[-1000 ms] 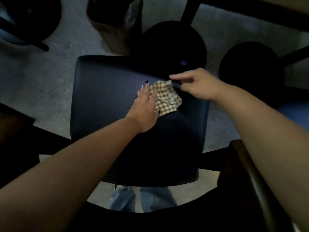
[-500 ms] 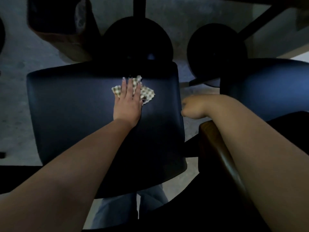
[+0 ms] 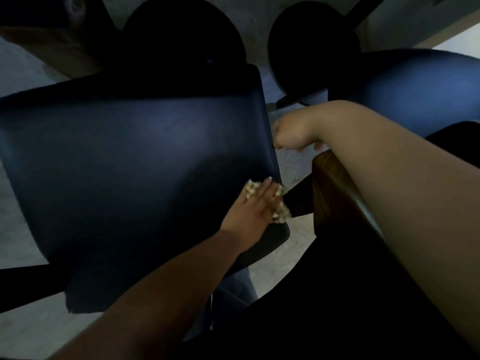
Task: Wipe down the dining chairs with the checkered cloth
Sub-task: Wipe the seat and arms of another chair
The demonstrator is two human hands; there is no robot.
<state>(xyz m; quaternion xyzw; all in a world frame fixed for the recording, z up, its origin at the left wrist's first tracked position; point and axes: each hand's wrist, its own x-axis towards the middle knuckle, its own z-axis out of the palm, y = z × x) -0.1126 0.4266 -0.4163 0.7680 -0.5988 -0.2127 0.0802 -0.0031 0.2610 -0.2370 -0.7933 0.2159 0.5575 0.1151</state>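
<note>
A dark navy padded chair seat [image 3: 142, 165] fills the middle of the head view. The checkered cloth [image 3: 281, 213], tan and white, lies bunched on the seat's near right corner. My left hand [image 3: 249, 209] presses flat on it with straight fingers, covering most of it. My right hand [image 3: 291, 133] is at the seat's right edge, farther away, with its fingers curled against that edge; it is blurred.
A second blue chair seat [image 3: 415, 87] stands to the right. A brown wooden chair back [image 3: 337, 188] runs under my right forearm. Two round black table bases [image 3: 181, 35] [image 3: 311, 40] sit on the concrete floor beyond. A brown box [image 3: 52, 48] is at top left.
My left hand slid the cloth from the far middle of the seat to its near right corner. My right hand left the cloth and went to the seat's right edge.
</note>
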